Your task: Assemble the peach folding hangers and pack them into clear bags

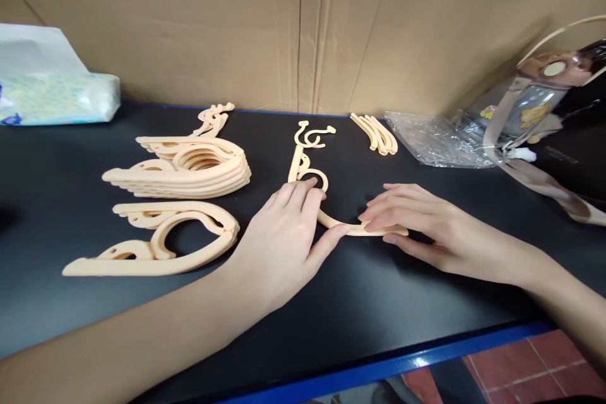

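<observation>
- Left hand (pixel 284 233): fingers close together, laid flat over the bend of the curved piece (pixel 350 229), thumb pressed against its near edge; clasped on it, not hovering.
- Right hand (pixel 416 221): fingers together and stretched flat over the same piece's right end, thumb tucked just beneath; likewise closed on it.
- Curved piece: flat on the black table (pixel 426 303), directly between the two hands, at 3 o'clock from the left palm and 9 o'clock from the right.
- Long axis: from a scrolled end at 11 o'clock, beyond the left fingertips, sweeping round to a plain end at 3 o'clock under the right fingers.
- Both hands touching it, neither nearer; left on the bend, right on the tail.
- Just beyond, at 12 o'clock: loose hooks (pixel 312 134); at 1 o'clock, a bundle of thin strips (pixel 376 132).
- At 10 o'clock from the left hand: stack of hangers (pixel 189 170); at 9 o'clock, a single hanger (pixel 156 240), well apart from the piece.
- Farther out: crumpled plastic bag (pixel 435 139) and strapped bottle (pixel 534 107) at 2 o'clock, tissue pack (pixel 52 88) at far 10 o'clock, cardboard wall (pixel 303 25) behind.
</observation>
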`<state>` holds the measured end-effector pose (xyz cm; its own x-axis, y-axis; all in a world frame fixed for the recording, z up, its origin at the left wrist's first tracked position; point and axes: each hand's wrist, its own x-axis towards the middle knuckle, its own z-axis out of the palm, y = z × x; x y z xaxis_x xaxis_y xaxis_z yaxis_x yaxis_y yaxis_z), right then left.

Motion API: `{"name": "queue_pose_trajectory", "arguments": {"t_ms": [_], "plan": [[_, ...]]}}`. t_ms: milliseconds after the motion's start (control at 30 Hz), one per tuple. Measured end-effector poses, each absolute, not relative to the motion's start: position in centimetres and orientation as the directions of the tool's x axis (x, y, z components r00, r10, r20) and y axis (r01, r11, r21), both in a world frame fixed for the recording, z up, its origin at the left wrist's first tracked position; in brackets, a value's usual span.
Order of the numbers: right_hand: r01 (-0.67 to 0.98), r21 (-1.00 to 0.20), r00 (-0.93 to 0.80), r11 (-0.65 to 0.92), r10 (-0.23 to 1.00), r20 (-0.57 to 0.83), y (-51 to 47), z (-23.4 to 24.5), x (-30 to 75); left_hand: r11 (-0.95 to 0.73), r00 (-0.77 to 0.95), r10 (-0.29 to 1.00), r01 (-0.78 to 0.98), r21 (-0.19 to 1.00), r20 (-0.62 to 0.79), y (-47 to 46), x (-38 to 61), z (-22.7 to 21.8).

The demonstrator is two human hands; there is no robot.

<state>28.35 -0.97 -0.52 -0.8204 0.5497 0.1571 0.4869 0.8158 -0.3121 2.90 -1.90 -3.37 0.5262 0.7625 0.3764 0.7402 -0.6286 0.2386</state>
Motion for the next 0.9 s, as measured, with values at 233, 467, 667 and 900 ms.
{"name": "queue_pose_trajectory", "arguments": {"t_ms": [233, 467, 667, 900], "plan": [[0.547, -0.228, -0.784, 0.806, 0.588, 0.199, -0.3, -0.9, 28.9, -0.789, 0.660, 0.613, 0.492, 0.368, 0.434, -2.7, 2.9, -2.7], [0.693, -0.148, -0.647, 0.705, 0.700, 0.303, 0.1, -1.2, 29.0, -0.752, 0.631, 0.656, 0.502, 0.427, 0.414, -2.4, 3.0, -3.0], [0.663, -0.189, -0.662, 0.724, 0.685, 0.303, 0.0, -1.1, 29.0, -0.717, 0.584, 0.697, 0.561, 0.415, 0.416, -1.9, 3.0, -3.3], [0.531, -0.614, -0.628, 0.584, 0.758, 0.178, -0.5, -0.5, 28.4, -0.710, 0.586, 0.699, 0.640, 0.295, 0.411, -1.9, 3.0, -3.7]]}}
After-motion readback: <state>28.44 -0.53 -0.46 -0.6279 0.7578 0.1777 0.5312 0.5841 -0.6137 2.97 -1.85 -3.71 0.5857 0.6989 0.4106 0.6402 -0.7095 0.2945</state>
